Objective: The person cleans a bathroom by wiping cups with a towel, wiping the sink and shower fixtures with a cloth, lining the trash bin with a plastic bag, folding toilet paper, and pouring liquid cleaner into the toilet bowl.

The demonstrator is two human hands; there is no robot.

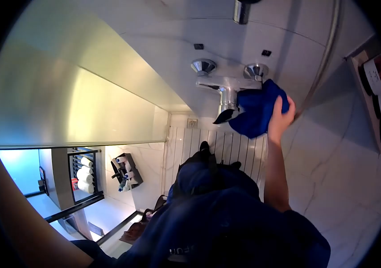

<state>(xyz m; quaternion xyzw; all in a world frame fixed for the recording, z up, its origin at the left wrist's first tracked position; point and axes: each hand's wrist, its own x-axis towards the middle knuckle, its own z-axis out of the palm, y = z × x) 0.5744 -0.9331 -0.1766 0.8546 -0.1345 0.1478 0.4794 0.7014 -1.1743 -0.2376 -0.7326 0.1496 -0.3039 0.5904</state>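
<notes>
My right hand (283, 119) is closed on a dark blue cloth (255, 114), its fingers curled over the right edge. The cloth is bunched against the right end of a chrome shower mixer (227, 96) on the wall and covers part of it. The mixer's dark-looking lever tip (224, 117) shows just left of the cloth. Of my left arm (25, 214), only the forearm appears along the left edge; the hand itself is outside the picture.
A shelf (363, 85) with labelled containers (378, 76) is at the right. A frosted panel (79, 98) stands at the left. Below it are a dark caddy of bottles (128, 172) and a rack with rolled white towels (84, 176). A hose (331, 49) hangs at upper right.
</notes>
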